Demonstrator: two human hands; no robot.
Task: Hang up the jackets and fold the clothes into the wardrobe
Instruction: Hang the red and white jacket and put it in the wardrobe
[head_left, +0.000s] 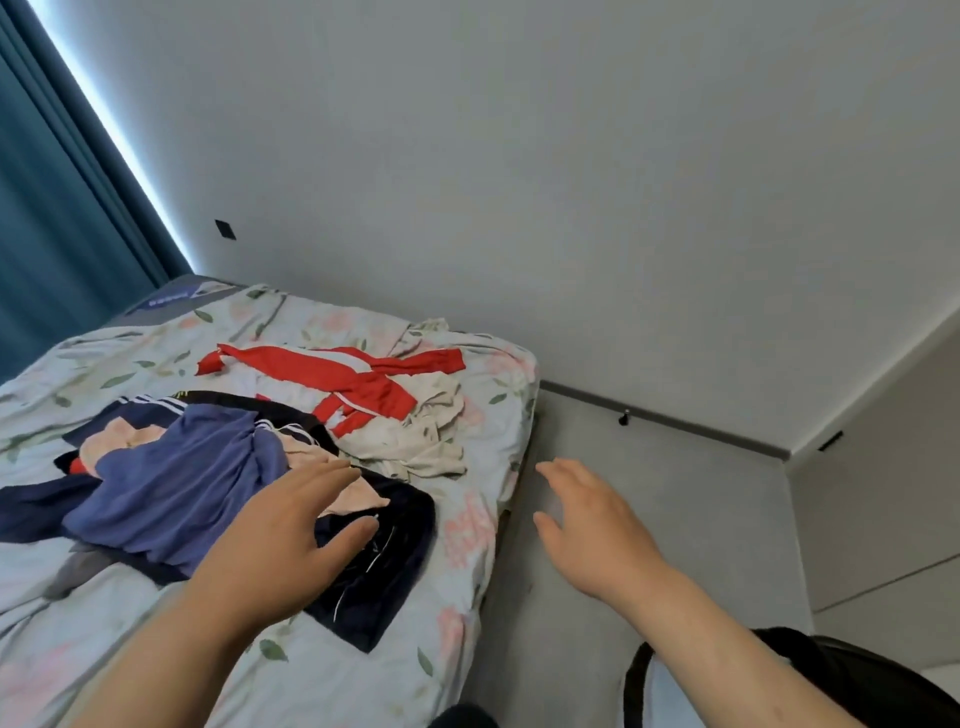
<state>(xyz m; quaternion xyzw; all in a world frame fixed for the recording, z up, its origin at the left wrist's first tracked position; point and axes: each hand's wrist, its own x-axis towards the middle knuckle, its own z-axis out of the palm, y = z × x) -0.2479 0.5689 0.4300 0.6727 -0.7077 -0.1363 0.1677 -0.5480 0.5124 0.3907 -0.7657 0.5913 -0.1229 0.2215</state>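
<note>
Clothes lie heaped beneath and beyond the left hand, which is spread and empty, on a floral bedsheet. The right hand, open and empty, hovers over grey floor. Beyond both are a grey wall and, far left, a teal curtain; the mattress label is unreadable.

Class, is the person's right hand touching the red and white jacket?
Apart. The head view shows the right hand over the grey floor, off the floral-sheeted bed where the red and white jacket lies.
</note>
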